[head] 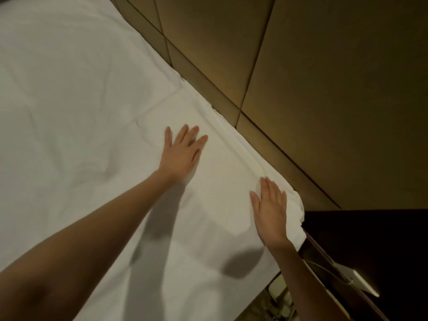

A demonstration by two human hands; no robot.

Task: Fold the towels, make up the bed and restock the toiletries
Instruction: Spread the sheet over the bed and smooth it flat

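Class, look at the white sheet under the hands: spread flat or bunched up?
Spread flat: the white sheet covers the bed, both the left hand and right hand flat on it.

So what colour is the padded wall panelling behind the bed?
Golden-brown padded wall panelling with dark seams, in the head view.

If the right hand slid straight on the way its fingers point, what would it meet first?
Probably the raised fold of the white sheet along the bed's edge, just past the right hand, then the padded wall panels. Depth is uncertain.

Bare forearms, left hand [183,154], right hand [271,214]
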